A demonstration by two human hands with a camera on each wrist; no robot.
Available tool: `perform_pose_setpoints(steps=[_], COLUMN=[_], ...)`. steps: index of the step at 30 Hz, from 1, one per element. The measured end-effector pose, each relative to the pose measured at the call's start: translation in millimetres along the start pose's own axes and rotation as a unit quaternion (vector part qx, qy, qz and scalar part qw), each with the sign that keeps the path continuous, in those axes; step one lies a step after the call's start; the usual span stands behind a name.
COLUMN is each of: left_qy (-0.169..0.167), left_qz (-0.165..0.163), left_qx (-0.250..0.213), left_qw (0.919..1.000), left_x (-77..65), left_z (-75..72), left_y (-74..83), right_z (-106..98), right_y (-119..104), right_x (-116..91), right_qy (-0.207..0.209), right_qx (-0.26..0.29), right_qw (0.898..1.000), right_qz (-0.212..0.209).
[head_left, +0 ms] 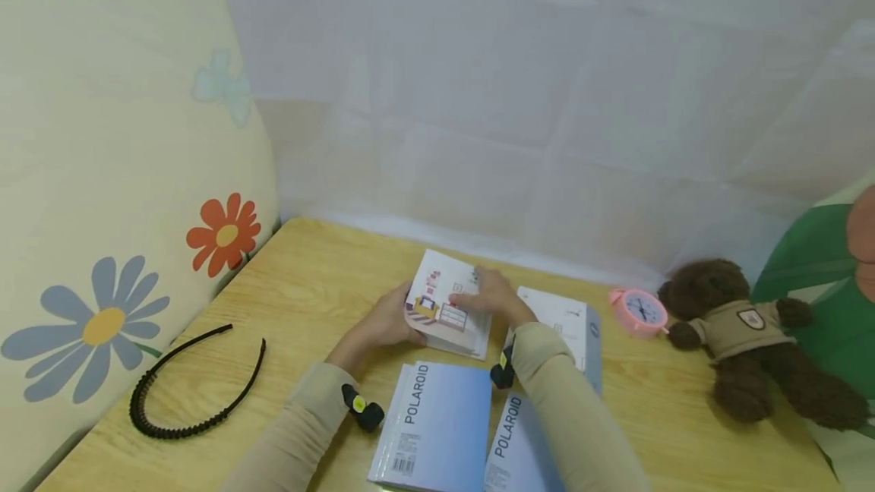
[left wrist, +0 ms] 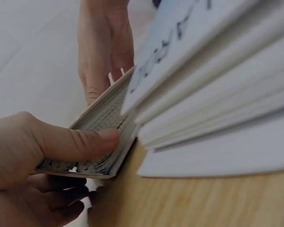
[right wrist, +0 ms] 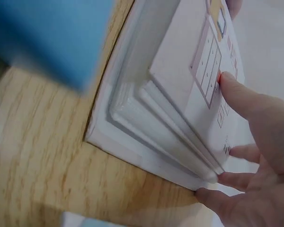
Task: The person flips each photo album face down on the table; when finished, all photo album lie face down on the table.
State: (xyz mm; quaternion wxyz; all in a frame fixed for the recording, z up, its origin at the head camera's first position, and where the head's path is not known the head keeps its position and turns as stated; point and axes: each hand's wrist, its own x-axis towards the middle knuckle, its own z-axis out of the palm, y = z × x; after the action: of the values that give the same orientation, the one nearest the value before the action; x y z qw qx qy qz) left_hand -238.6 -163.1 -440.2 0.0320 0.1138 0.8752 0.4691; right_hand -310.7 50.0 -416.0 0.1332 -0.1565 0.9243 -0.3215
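A thick photo album, its white cover printed with small furniture drawings, is held between both hands over the table's far middle. My left hand grips its left side; in the left wrist view the thumb lies across the page edges, with the other fingers underneath. From the right, my right hand holds the album, thumb on the cover and fingertips along the edge in the right wrist view. Clear sleeve pages show between the covers. Close in front lies a blue-and-white POLAROID album.
Another POLAROID album lies partly under the right forearm. A white album rests to the right of the hands. Further right are a pink alarm clock and a brown teddy bear. A black headband lies at the left.
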Motion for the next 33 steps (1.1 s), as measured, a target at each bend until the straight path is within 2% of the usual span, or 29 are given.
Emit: perform_pose_setpoints(steps=[4,7,10,13,16,20,24,27,29,31,33], left_qy=[0.003,0.003,-0.001,-0.010,-0.015,-0.025,-0.029,-0.035,-0.039,-0.040,-0.037], left_qz=[-0.009,-0.003,0.018,0.043,0.067,0.096,0.122,0.136,0.144,0.144,0.143], left_qx=[0.018,0.021,0.013,0.011,0.040,0.104,0.174,0.210,0.222,0.219,0.198], left_qw=[0.9998,0.9998,0.9997,0.9990,0.9969,0.9896,0.9766,0.9677,0.9637,0.9642,0.9691], left_x=[-1.6,-5.1,-8.7,-11.0,-11.4,-9.2,-6.3,-4.5,-3.5,-2.8,-2.0], left_z=[-9.6,-20.5,-32.0,-41.1,-45.7,-42.0,-32.1,-24.4,-20.0,-17.1,-14.9], left_y=[3.4,8.5,19.6,34.1,48.5,65.4,78.9,86.7,89.7,90.8,88.0], right_z=[2.7,6.5,10.4,11.1,7.7,-2.1,-16.7,-26.6,-30.6,-32.6,-33.3], right_y=[-4.0,-10.4,-16.1,-21.7,-26.3,-27.8,-25.5,-24.2,-23.1,-21.4,-19.0], right_x=[3.6,5.3,7.1,7.3,5.1,4.8,5.1,1.4,-0.5,-1.9,-2.2], right_qy=[-0.020,-0.022,-0.016,-0.019,-0.030,-0.032,-0.037,-0.038,-0.033,-0.029,-0.027], right_qx=[0.000,0.050,0.103,0.169,0.247,0.330,0.376,0.390,0.392,0.397,0.402], right_qw=[0.999,0.998,0.994,0.985,0.968,0.943,0.926,0.919,0.919,0.917,0.915], right_qz=[-0.030,-0.031,-0.026,-0.023,-0.015,-0.009,-0.027,-0.039,-0.037,-0.032,-0.026])
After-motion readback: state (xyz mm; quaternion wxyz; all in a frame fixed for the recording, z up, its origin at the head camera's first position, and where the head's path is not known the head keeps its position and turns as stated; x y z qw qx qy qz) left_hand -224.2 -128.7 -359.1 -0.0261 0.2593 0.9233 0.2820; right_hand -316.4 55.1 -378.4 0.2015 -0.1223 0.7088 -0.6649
